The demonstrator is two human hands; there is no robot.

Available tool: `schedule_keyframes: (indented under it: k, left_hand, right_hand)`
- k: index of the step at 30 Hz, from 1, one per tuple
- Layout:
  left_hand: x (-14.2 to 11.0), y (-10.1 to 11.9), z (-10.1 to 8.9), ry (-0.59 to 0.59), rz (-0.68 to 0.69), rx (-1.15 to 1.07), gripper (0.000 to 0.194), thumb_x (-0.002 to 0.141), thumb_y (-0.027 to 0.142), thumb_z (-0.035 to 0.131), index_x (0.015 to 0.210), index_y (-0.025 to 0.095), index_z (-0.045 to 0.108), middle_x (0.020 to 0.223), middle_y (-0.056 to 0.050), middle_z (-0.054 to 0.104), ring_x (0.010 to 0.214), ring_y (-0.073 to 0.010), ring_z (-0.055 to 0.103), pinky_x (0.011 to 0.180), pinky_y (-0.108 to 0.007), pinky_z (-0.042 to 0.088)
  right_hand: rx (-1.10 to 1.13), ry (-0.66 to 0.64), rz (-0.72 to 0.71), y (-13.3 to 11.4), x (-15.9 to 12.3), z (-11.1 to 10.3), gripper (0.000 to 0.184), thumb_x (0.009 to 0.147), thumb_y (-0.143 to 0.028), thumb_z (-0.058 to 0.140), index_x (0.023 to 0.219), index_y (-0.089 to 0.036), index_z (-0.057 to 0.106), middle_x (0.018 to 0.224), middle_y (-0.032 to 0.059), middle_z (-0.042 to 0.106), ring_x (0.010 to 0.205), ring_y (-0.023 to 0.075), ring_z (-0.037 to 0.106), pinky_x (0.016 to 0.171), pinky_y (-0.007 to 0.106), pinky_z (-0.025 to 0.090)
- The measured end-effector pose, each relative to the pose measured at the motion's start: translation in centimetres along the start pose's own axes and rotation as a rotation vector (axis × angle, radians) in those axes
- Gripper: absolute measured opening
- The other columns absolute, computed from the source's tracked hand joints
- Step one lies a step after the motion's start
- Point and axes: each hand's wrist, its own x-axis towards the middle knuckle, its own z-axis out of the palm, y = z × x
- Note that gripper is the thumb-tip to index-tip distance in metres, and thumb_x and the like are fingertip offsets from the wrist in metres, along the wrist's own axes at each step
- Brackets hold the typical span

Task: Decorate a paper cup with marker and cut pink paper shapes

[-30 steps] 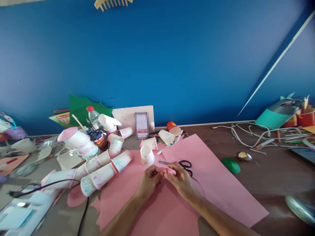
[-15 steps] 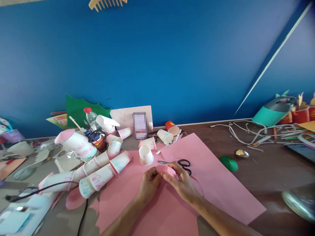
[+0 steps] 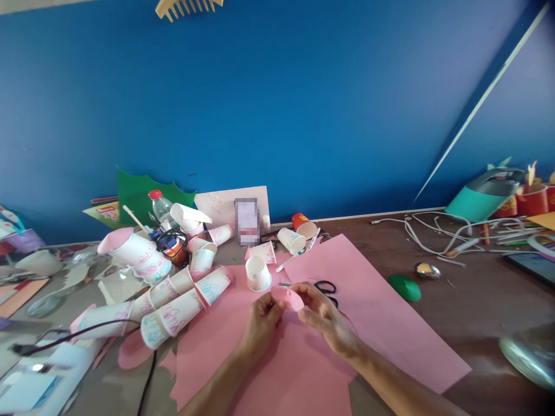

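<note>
A small rounded piece of pink paper (image 3: 288, 297) is between my hands, bent or cupped, above the large pink sheet (image 3: 286, 364). My left hand (image 3: 263, 318) pinches its left side between thumb and fingers. On its right side, my right hand (image 3: 321, 312) has the edge between thumb and fingertips. Just behind the hands stands a white paper cup (image 3: 258, 274) with faint coloured drawing near its base. Black-handled scissors (image 3: 326, 288) lie on the pink paper beyond my right hand, which partly hides them.
Decorated paper cups (image 3: 180, 310), some joined end to end, crowd the left side with a black cable (image 3: 150, 375). A phone (image 3: 247, 221) leans at the back. On the right are a green paper piece (image 3: 404, 287), white cords (image 3: 437, 245) and a teal container (image 3: 472, 196).
The small pink paper piece has been turned so its rounded face shows more. My right fingers have shifted and spread around its right edge; my left hand keeps its pinch.
</note>
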Motion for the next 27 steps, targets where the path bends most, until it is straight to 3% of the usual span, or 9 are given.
schedule_keyframes:
  k: [3, 7, 10, 13, 15, 17, 20, 24, 27]
  left_hand:
    - [0.1, -0.1, -0.2, -0.022, -0.059, -0.142, 0.039, 0.075, 0.052, 0.064, 0.064, 0.016, 0.053, 0.048, 0.006, 0.042, 0.044, -0.0071, 0.034, 0.045, -0.021, 0.026]
    - [0.0, 0.3, -0.4, -0.114, -0.119, -0.349, 0.039, 0.070, 0.049, 0.072, 0.063, 0.016, 0.052, 0.048, 0.007, 0.042, 0.041, -0.0043, 0.030, 0.043, -0.021, 0.022]
    - [-0.4, 0.7, -0.7, -0.302, -0.214, -0.455, 0.039, 0.069, 0.046, 0.074, 0.060, 0.015, 0.053, 0.051, 0.005, 0.045, 0.039, -0.0032, 0.032, 0.044, -0.022, 0.026]
    - [-0.7, 1.2, -1.0, -0.533, -0.346, -0.485, 0.040, 0.063, 0.045, 0.079, 0.058, 0.013, 0.055, 0.049, 0.005, 0.047, 0.036, -0.0028, 0.033, 0.046, -0.024, 0.032]
    - [-0.9, 1.5, -1.2, -0.618, -0.400, -0.484, 0.040, 0.062, 0.044, 0.080, 0.057, 0.012, 0.057, 0.045, 0.005, 0.046, 0.034, -0.0029, 0.032, 0.045, -0.024, 0.032]
    - [-1.1, 1.7, -1.3, -0.642, -0.428, -0.497, 0.039, 0.063, 0.044, 0.079, 0.058, 0.012, 0.058, 0.043, 0.005, 0.045, 0.033, -0.0031, 0.031, 0.044, -0.024, 0.031]
    - [-1.2, 1.7, -1.4, -0.657, -0.457, -0.505, 0.039, 0.064, 0.045, 0.078, 0.059, 0.011, 0.059, 0.044, 0.004, 0.047, 0.033, -0.0031, 0.031, 0.044, -0.024, 0.031]
    - [-1.2, 1.2, -1.4, -0.642, -0.470, -0.465, 0.039, 0.068, 0.046, 0.075, 0.060, 0.011, 0.061, 0.044, 0.004, 0.047, 0.032, -0.0034, 0.033, 0.045, -0.025, 0.035]
    - [-0.8, 0.8, -1.3, -0.559, -0.480, -0.400, 0.040, 0.070, 0.047, 0.073, 0.060, 0.010, 0.061, 0.047, 0.002, 0.051, 0.032, -0.0035, 0.034, 0.042, -0.025, 0.035]
  right_hand:
    - [0.273, -0.028, -0.002, 0.8, 0.2, -0.6, 0.034, 0.079, -0.045, 0.066, 0.106, -0.023, 0.065, 0.094, 0.0042, 0.062, 0.086, 0.0200, 0.055, 0.081, 0.032, 0.044]
    - [0.422, 0.001, 0.072, 1.9, 0.6, -0.7, 0.026, 0.083, -0.045, 0.064, 0.095, -0.023, 0.071, 0.086, 0.0037, 0.064, 0.074, 0.0166, 0.055, 0.074, 0.031, 0.044]
    - [0.353, -0.019, 0.065, 1.4, 0.6, -0.8, 0.023, 0.081, -0.039, 0.068, 0.101, -0.027, 0.071, 0.095, 0.0030, 0.065, 0.079, 0.0163, 0.056, 0.079, 0.031, 0.044]
    - [0.290, -0.120, 0.042, 0.3, 0.4, -1.0, 0.039, 0.079, -0.039, 0.071, 0.117, -0.031, 0.065, 0.122, 0.0057, 0.060, 0.101, 0.0213, 0.055, 0.093, 0.037, 0.041]
    - [0.300, -0.216, 0.039, -0.2, 0.2, -1.1, 0.047, 0.078, -0.040, 0.072, 0.123, -0.032, 0.062, 0.136, 0.0064, 0.052, 0.115, 0.0245, 0.050, 0.100, 0.041, 0.037]
    - [0.323, -0.285, 0.056, -0.5, 0.0, -1.0, 0.048, 0.078, -0.038, 0.072, 0.124, -0.032, 0.061, 0.138, 0.0065, 0.051, 0.122, 0.0259, 0.046, 0.102, 0.042, 0.036]
    - [0.381, -0.307, 0.111, -0.4, -0.1, -0.7, 0.046, 0.078, -0.036, 0.072, 0.122, -0.030, 0.062, 0.124, 0.0072, 0.059, 0.112, 0.0250, 0.053, 0.093, 0.041, 0.043]
    - [0.469, -0.215, 0.176, -0.2, 0.1, -0.3, 0.044, 0.071, -0.036, 0.078, 0.111, -0.025, 0.066, 0.092, 0.0046, 0.066, 0.085, 0.0215, 0.062, 0.077, 0.036, 0.048]
    - [0.508, -0.106, 0.222, -0.1, 0.5, -0.3, 0.036, 0.068, -0.036, 0.079, 0.099, -0.023, 0.067, 0.086, 0.0039, 0.067, 0.078, 0.0211, 0.063, 0.071, 0.034, 0.048]
